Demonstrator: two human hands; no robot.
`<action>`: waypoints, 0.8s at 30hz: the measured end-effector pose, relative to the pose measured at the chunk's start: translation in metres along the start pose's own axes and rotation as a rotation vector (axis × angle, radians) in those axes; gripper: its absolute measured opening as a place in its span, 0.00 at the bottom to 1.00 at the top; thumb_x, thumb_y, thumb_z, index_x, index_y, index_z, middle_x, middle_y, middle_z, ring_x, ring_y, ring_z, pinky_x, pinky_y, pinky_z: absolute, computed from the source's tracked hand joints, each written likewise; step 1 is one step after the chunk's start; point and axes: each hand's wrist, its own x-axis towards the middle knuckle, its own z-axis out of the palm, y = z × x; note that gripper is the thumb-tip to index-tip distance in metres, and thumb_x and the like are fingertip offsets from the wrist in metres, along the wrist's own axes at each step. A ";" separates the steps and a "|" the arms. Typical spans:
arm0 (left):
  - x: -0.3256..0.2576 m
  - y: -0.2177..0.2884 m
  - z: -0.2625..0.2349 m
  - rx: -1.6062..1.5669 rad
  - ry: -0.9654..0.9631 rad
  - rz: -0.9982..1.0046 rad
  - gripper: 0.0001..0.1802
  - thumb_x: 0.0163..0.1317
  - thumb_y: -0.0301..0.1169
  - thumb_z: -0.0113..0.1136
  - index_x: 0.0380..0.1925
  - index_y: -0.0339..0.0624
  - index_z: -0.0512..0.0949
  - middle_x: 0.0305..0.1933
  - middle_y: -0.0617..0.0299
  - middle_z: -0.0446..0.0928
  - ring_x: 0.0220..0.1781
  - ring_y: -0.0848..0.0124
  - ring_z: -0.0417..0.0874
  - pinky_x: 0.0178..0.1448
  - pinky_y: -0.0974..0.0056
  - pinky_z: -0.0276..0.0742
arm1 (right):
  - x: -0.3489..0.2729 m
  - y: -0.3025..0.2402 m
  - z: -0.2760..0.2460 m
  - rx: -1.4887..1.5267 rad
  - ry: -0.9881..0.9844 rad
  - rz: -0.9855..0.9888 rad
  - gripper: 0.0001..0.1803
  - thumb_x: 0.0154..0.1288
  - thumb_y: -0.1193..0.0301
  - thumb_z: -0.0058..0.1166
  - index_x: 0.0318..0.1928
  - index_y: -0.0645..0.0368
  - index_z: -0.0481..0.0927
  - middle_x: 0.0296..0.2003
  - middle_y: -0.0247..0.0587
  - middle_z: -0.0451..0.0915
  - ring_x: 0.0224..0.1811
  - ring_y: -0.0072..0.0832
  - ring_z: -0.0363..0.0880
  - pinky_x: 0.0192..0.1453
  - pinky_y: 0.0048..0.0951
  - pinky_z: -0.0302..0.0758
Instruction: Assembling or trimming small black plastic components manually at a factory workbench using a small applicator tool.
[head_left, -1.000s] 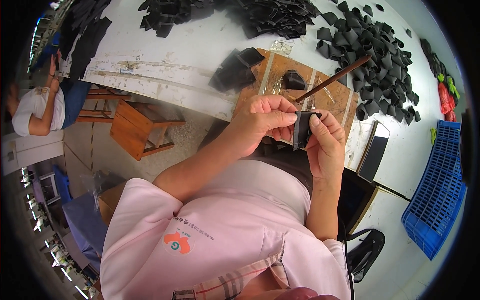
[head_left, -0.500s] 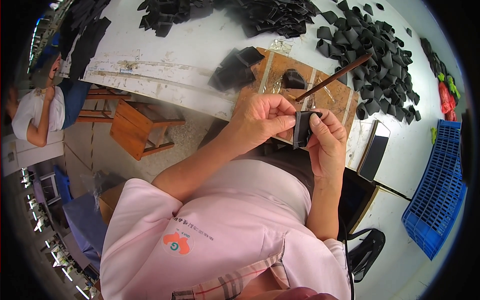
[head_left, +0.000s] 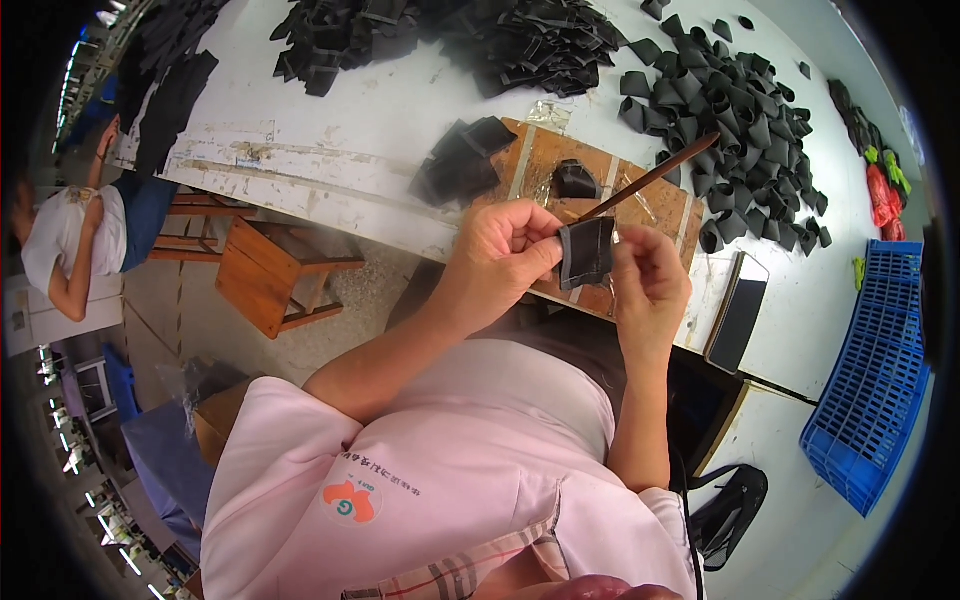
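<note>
My left hand (head_left: 508, 252) pinches the left edge of a small black fabric piece (head_left: 587, 254) between thumb and fingers. The piece faces up, roughly square, with a pale line near its right side. At that right edge is my right hand (head_left: 652, 280), thumb and curled fingers closed on it; the exact grip is partly hidden. Beneath and beyond the hands lies a worn wooden board (head_left: 540, 155) with tape strips. A brown stick (head_left: 655, 178) slants up over it, its lower end behind the fabric. Another black piece (head_left: 576, 180) rests on the board.
Black folded loops (head_left: 745, 135) heap at the right on the white table (head_left: 340, 130); flat black pieces (head_left: 540, 45) pile at the back. A phone (head_left: 738, 310) and blue crate (head_left: 870, 370) are on the right. Left are a wooden stool (head_left: 265, 275) and another person (head_left: 80, 235).
The fabric piece has turned to show its broad face, where it was narrower and folded before. My right hand has shifted slightly, thumb moving from the top of the piece to its right edge.
</note>
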 end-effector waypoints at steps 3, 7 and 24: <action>-0.001 -0.001 0.004 0.132 0.071 0.096 0.02 0.55 0.20 0.53 0.29 0.31 0.73 0.26 0.62 0.75 0.26 0.81 0.76 0.28 0.77 0.72 | -0.004 -0.012 0.000 -0.133 0.144 -0.210 0.06 0.55 0.80 0.52 0.35 0.67 0.74 0.25 0.33 0.72 0.25 0.15 0.69 0.27 0.17 0.68; -0.003 -0.003 0.015 0.223 0.056 0.144 0.01 0.55 0.19 0.53 0.29 0.32 0.73 0.25 0.63 0.75 0.27 0.82 0.76 0.30 0.78 0.74 | -0.010 -0.021 0.011 -0.365 -0.057 -0.445 0.12 0.48 0.74 0.62 0.33 0.65 0.76 0.26 0.37 0.72 0.20 0.19 0.67 0.22 0.18 0.65; 0.005 0.000 0.013 -0.451 -0.095 -0.109 0.09 0.50 0.18 0.51 0.33 0.35 0.71 0.28 0.67 0.72 0.16 0.89 0.61 0.16 0.80 0.54 | -0.001 -0.010 0.003 0.476 -0.129 0.280 0.03 0.55 0.80 0.49 0.30 0.67 0.75 0.20 0.28 0.70 0.20 0.14 0.63 0.20 0.16 0.59</action>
